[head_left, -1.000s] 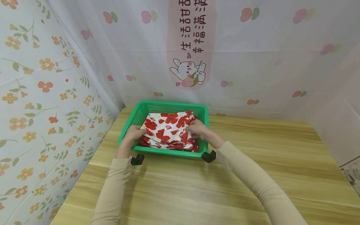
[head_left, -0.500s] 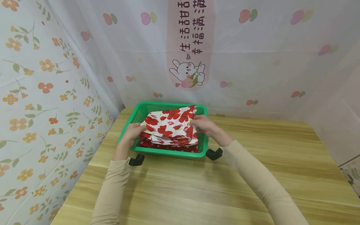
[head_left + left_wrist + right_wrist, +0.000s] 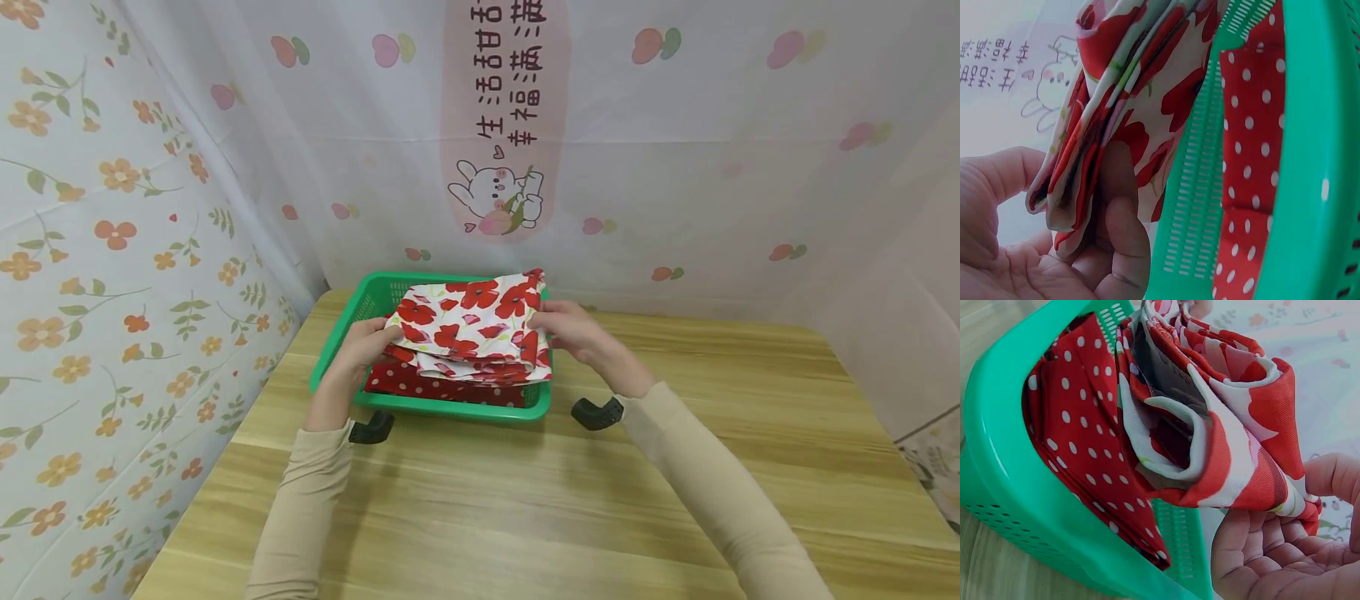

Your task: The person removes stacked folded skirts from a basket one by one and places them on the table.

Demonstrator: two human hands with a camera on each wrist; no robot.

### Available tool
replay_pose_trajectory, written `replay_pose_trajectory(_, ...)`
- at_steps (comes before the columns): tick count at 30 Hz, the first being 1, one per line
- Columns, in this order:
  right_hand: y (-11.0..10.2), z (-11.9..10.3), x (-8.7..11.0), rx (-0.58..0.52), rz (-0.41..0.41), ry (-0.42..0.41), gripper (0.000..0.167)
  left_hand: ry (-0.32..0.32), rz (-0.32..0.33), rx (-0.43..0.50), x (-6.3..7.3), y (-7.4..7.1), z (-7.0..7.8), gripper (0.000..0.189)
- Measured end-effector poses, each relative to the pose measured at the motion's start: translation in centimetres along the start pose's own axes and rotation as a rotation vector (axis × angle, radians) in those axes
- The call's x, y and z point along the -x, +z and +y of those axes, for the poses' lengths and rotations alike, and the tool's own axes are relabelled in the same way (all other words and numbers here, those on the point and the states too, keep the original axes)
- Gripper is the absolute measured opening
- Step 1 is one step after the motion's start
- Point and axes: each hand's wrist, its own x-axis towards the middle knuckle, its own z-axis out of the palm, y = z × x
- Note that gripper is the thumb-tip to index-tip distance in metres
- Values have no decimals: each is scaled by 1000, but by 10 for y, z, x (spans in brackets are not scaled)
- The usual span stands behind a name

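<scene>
A folded white cloth with red poppies (image 3: 468, 321) is held up over the green plastic basket (image 3: 450, 407), several layers thick. At its left end my left hand (image 3: 366, 343) pinches it, thumb on top and fingers beneath. My right hand (image 3: 581, 333) grips the opposite end the same way, just past the basket's right rim. Loose folds of the cloth (image 3: 1235, 431) bulge open in the right wrist view. Inside the basket lies a folded red cloth with white dots (image 3: 1247, 137), partly hidden under the poppy cloth in the head view.
The basket stands on a wood-grain table (image 3: 495, 500), near its back left corner. A white printed curtain (image 3: 675, 167) hangs close behind, and a floral curtain (image 3: 112, 292) runs along the left side. Table surface extends to the right and front.
Both hands have lifted the poppy cloth from the basket and shifted it to the right. More of the red dotted cloth beneath now shows.
</scene>
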Motion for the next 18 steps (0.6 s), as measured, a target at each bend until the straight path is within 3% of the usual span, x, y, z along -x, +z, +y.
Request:
replay_pose_trajectory(8,-15,2,13,-36,5,-45,47,56,-5,32,3,13,10,36)
replay_pose_trajectory(18,-36,7,29,-37,1,-71,46,103,-24,9,9,31,20,37)
